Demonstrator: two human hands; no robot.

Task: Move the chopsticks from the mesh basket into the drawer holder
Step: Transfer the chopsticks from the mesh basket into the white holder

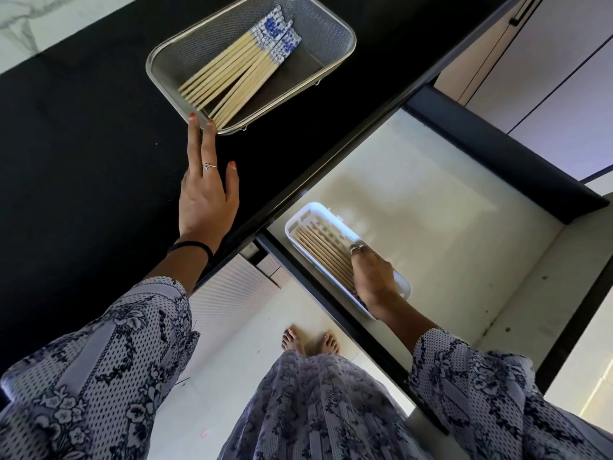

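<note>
Left hand [207,197] outstretched; right hand [371,277] lowered

Black counter [83,127] bears mesh basket [335,31] (drawer [447,200]: holder [298,220]).

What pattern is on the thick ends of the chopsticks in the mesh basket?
Blue-and-white floral-looking print on the chopsticks in the mesh basket, plain pale wood below; seen in the head view.

Chopsticks [238,66]: bundle, pale wood with blue-and-white patterned tops, lying flat, tops toward 1 o'clock. Location: mesh basket [326,29], rectangular, grey metal mesh, on black counter [83,134].

Chopsticks, second lot [320,252]: pale shafts, laid side by side along the holder.

Drawer holder [300,218]: white slotted plastic tray, at 7 o'clock corner of open drawer [447,227].
</note>
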